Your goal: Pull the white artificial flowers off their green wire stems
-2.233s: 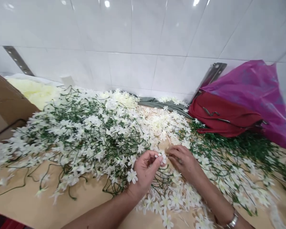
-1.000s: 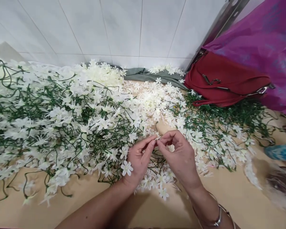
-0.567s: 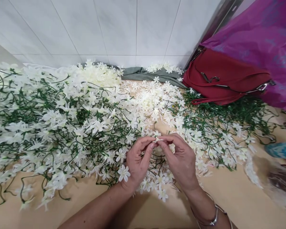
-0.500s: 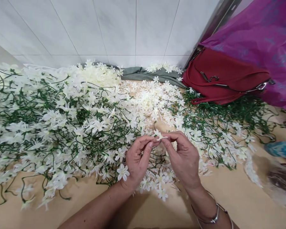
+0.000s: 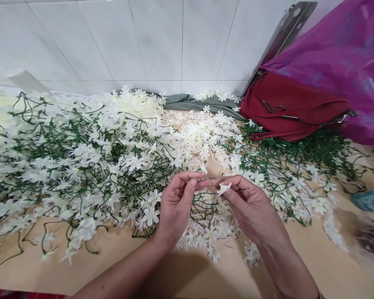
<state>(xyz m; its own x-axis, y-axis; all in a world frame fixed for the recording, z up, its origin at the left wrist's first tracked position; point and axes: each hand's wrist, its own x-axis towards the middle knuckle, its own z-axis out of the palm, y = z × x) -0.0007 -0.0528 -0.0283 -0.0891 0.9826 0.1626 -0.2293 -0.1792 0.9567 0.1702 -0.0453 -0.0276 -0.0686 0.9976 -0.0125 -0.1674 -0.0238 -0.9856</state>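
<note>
My right hand is closed in a pinch on a small white artificial flower, held between thumb and fingertips. Facing it, my left hand is also pinched, thumb against index finger. A thin dark strand shows near its fingertips, but what it grips is too small to make out. The fingertips of both hands are close together, with a narrow gap between them. Below and behind them lie loose white flower heads. To the left spreads a large heap of white flowers on green stems.
A red handbag rests on green stems at the right, beside a purple plastic bag. A grey-green cloth runs along the tiled wall. A blue-and-white object and clear plastic wrapping lie at the right edge.
The hands, together on one white flower before, have moved slightly apart. The white flower is now in my right hand's fingertips, lower and to the right. The view has shifted a little.
</note>
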